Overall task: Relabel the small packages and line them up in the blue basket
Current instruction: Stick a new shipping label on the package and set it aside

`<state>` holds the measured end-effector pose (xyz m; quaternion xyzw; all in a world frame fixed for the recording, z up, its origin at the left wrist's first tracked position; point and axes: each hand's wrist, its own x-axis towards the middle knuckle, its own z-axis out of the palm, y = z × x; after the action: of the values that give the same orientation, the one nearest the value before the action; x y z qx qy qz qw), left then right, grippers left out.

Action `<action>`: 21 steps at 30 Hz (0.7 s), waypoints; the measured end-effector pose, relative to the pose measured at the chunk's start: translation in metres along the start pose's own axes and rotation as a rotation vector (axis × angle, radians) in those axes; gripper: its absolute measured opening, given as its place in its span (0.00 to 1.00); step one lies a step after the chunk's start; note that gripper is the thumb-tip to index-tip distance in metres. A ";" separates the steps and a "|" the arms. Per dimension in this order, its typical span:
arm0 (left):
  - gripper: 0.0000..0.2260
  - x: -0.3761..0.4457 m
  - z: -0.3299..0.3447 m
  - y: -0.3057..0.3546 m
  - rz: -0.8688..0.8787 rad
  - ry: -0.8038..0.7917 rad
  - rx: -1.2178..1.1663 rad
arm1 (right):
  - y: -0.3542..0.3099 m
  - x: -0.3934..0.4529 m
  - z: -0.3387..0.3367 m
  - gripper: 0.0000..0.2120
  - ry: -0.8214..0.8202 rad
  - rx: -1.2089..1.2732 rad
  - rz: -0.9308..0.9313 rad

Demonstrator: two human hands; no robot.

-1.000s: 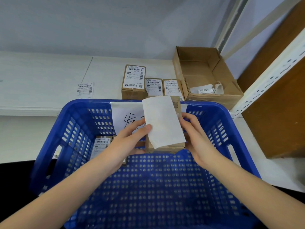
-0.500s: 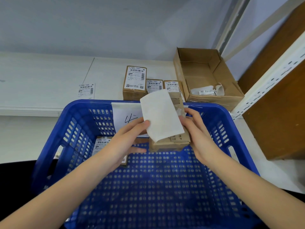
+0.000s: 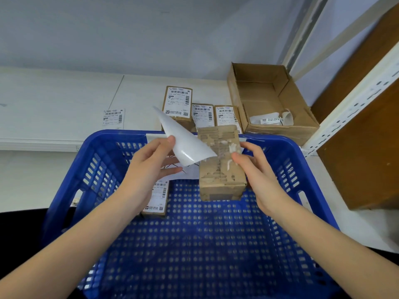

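My right hand grips a small brown package above the blue basket; its top face is torn and bare, with scraps of white paper stuck to it. My left hand pinches a white label, curled and peeled away to the left, only its lower right edge near the package. One labelled package lies in the basket's far left corner, partly under my left wrist. Three labelled packages stand on the white table behind the basket.
An open cardboard box with crumpled label scraps sits at the back right. A loose label lies on the table to the left. A white sheet with handwriting hangs inside the basket's far wall. A white shelf upright and a brown panel stand to the right.
My left hand has pulled the white label up and left off the package, baring the torn cardboard face. The package has tilted toward me in my right hand.
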<state>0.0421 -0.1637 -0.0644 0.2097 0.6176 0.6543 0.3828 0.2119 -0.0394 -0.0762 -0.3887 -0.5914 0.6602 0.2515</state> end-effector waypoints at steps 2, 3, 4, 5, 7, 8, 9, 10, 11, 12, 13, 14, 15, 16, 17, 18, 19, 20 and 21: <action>0.18 0.001 -0.002 -0.003 -0.071 -0.080 0.018 | 0.000 0.000 0.002 0.12 0.001 -0.005 -0.005; 0.22 0.000 -0.001 -0.005 -0.118 -0.132 0.035 | 0.001 0.000 0.003 0.11 -0.001 -0.007 -0.006; 0.24 -0.001 0.000 -0.006 -0.158 -0.180 0.044 | 0.001 -0.001 0.005 0.10 -0.007 -0.011 -0.008; 0.24 -0.003 0.002 -0.007 -0.181 -0.216 0.037 | 0.002 -0.002 0.007 0.10 -0.016 -0.018 -0.014; 0.23 -0.005 0.005 -0.008 -0.194 -0.246 0.002 | 0.002 -0.004 0.009 0.10 -0.041 -0.048 -0.034; 0.22 -0.005 0.006 -0.009 -0.196 -0.246 -0.010 | 0.002 -0.005 0.010 0.10 -0.052 -0.067 -0.043; 0.21 -0.005 0.006 -0.009 -0.198 -0.244 -0.021 | 0.002 -0.006 0.010 0.10 -0.062 -0.083 -0.052; 0.20 -0.006 0.006 -0.010 -0.199 -0.246 -0.035 | 0.003 -0.008 0.010 0.10 -0.072 -0.092 -0.065; 0.20 -0.006 0.006 -0.011 -0.200 -0.247 -0.049 | 0.003 -0.009 0.011 0.11 -0.077 -0.095 -0.085; 0.21 -0.006 0.007 -0.011 -0.197 -0.246 -0.054 | 0.004 -0.010 0.012 0.12 -0.083 -0.102 -0.109; 0.22 -0.007 0.008 -0.012 -0.188 -0.241 -0.049 | 0.005 -0.011 0.012 0.13 -0.092 -0.110 -0.131; 0.24 -0.007 0.009 -0.012 -0.173 -0.234 -0.042 | 0.005 -0.011 0.013 0.14 -0.105 -0.119 -0.147; 0.24 -0.008 0.010 -0.013 -0.161 -0.228 -0.044 | 0.004 -0.011 0.014 0.15 -0.120 -0.127 -0.150; 0.24 -0.008 0.011 -0.013 -0.155 -0.220 -0.057 | 0.002 -0.012 0.014 0.15 -0.134 -0.133 -0.137; 0.23 -0.008 0.011 -0.013 -0.156 -0.214 -0.075 | 0.001 -0.012 0.014 0.14 -0.144 -0.139 -0.119; 0.23 -0.009 0.012 -0.013 -0.162 -0.208 -0.091 | 0.000 -0.012 0.014 0.14 -0.149 -0.145 -0.106; 0.23 -0.009 0.012 -0.013 -0.165 -0.205 -0.098 | -0.001 -0.012 0.013 0.14 -0.155 -0.149 -0.104; 0.23 -0.010 0.013 -0.013 -0.166 -0.203 -0.096 | -0.001 -0.012 0.013 0.14 -0.160 -0.149 -0.110; 0.23 -0.011 0.013 -0.012 -0.164 -0.200 -0.094 | 0.000 -0.013 0.013 0.14 -0.161 -0.151 -0.123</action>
<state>0.0617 -0.1638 -0.0722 0.2048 0.5601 0.6247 0.5041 0.2088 -0.0569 -0.0733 -0.3150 -0.6805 0.6262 0.2134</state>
